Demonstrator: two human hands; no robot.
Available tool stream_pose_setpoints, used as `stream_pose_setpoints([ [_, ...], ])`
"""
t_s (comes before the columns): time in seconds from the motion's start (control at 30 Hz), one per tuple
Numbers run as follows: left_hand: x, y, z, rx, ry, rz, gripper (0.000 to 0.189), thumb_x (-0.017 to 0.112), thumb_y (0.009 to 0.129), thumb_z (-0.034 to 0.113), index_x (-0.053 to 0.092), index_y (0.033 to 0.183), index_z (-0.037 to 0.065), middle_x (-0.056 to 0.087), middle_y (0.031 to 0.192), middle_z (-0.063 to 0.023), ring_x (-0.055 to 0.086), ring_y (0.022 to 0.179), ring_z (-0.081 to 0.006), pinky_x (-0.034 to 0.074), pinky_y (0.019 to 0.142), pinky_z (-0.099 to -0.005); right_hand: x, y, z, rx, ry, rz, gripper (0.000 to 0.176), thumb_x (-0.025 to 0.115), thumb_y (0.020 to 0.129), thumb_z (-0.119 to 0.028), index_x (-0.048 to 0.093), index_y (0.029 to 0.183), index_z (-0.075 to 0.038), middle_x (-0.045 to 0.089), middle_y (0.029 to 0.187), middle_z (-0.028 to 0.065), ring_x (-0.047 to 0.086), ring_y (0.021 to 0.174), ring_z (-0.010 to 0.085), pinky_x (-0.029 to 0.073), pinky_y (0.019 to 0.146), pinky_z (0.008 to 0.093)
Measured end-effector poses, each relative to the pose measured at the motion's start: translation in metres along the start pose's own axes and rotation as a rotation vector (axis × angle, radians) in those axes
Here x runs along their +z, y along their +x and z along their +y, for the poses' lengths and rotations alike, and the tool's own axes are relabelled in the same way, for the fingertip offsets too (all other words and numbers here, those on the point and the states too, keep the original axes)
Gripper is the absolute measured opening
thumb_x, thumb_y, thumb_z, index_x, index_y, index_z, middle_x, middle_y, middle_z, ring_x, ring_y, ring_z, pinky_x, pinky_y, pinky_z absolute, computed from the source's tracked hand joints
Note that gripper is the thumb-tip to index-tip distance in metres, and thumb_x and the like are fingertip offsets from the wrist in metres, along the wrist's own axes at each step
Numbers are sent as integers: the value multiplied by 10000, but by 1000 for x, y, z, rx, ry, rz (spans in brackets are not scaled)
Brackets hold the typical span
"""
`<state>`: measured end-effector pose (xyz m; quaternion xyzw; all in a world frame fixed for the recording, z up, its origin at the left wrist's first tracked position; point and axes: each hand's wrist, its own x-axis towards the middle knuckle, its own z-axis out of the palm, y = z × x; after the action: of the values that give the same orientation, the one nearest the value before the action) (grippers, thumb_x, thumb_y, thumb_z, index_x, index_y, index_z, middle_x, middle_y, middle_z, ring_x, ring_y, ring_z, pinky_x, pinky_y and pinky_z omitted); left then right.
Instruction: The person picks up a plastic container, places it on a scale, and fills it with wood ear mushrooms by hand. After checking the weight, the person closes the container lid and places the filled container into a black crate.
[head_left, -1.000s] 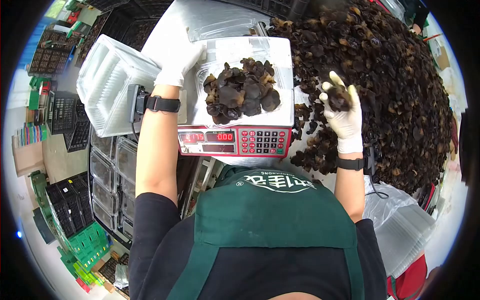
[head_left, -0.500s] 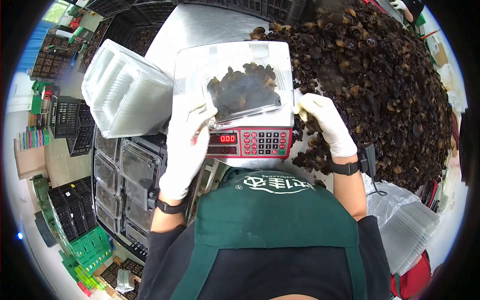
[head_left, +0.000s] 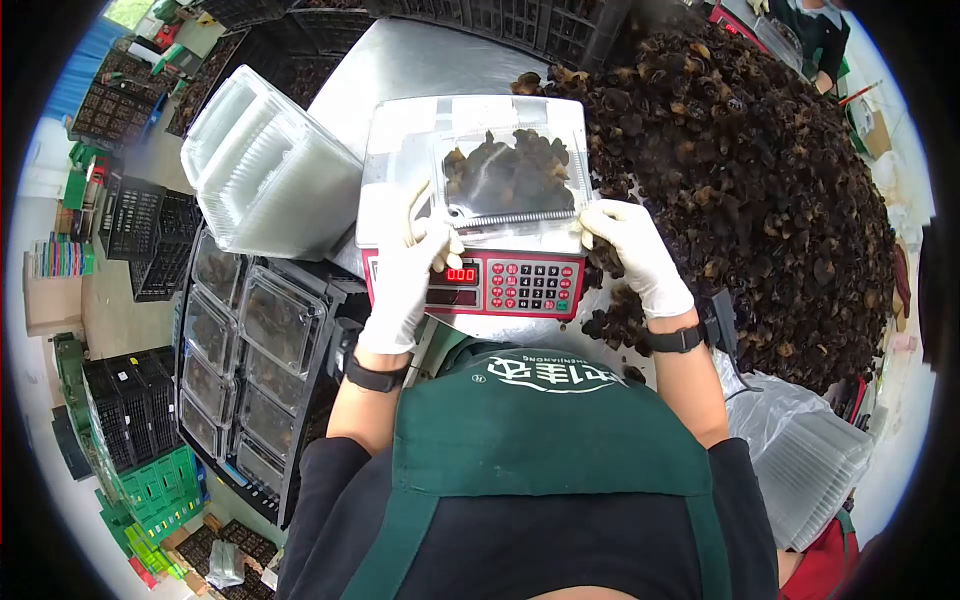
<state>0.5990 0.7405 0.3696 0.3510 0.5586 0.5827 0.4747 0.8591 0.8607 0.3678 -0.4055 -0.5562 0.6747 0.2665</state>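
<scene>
Gloved left grip (head_left: 418, 262) and right grip (head_left: 622, 238) pinch shut on the corners of the lidded mushroom box (head_left: 510, 175), atop the scale (head_left: 395, 170), nearest its keypad (head_left: 525, 285).

- Clamshell box (head_left: 510, 180): clear plastic, rect., ribbed front rim. Lid down over contents. Sits flat, long side facing the person.
- Posn: on top plate of the scale (head_left: 520, 285), right half, front rim approx. level w/ plate's front edge.
- Contents: wood-ear mushrooms (head_left: 505, 165), dark brown to black, loose pile, fills most of the box, visible thru lid.
- Contact: left hand (head_left: 408, 275) at front-left corner, right hand (head_left: 632, 248) at front-right corner. Both gloved, fingertips on front rim.
</scene>
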Motion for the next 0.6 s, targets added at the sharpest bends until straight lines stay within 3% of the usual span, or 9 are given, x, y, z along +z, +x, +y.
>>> stream_pose_setpoints([
  [0.1,12,-13,-10,-2,-99,62,640,550,950,34,313,1545,36,634,763,-44,548,587,-68,432,548,-183,0,-13,3,3,10,85,221,634,956,-183,703,842,-6,633,724,-1,541,658,69,409,612,225],
  [0.23,17,-21,-10,-39,-87,46,662,603,997,116,262,1558,39,654,792,-47,567,596,-92,487,587,-225,-9,-17,8,19,34,9,222,630,965,-203,692,850,-23,629,716,-9,509,604,61,395,586,221],
  [0.3,1,-24,2,-120,104,16,668,561,1043,209,203,1582,42,679,814,-76,634,634,-124,497,605,-221,-16,-26,3,96,76,-24,270,589,1002,-263,727,983,-32,616,714,-24,472,584,43,363,557,207],
  [0.4,-27,-29,44,234,291,214,515,440,1091,235,321,1551,35,663,838,-67,600,648,-90,481,620,-213,-35,-45,7,107,14,20,360,542,1031,-338,731,1148,-54,597,705,-33,441,574,26,319,525,189],
  [0.43,-42,-27,64,179,339,320,566,529,1043,189,332,1553,44,628,871,-27,584,751,-86,503,734,-239,-38,-55,3,106,27,19,374,536,1032,-333,724,1129,-26,599,707,-23,465,596,41,348,551,199],
  [0.5,-49,-24,90,366,408,328,605,604,1010,158,349,1542,25,633,899,-10,587,791,-90,507,816,-242,-53,-64,25,53,64,-18,380,528,1031,-313,716,1114,7,602,709,-6,503,637,64,390,600,211],
  [0.6,-38,-5,106,453,559,312,547,676,963,166,484,1468,82,670,951,-37,626,854,-104,524,826,-265,-34,-70,15,94,-27,-58,354,557,1007,-274,709,1100,32,617,722,12,542,680,83,416,652,217],
])
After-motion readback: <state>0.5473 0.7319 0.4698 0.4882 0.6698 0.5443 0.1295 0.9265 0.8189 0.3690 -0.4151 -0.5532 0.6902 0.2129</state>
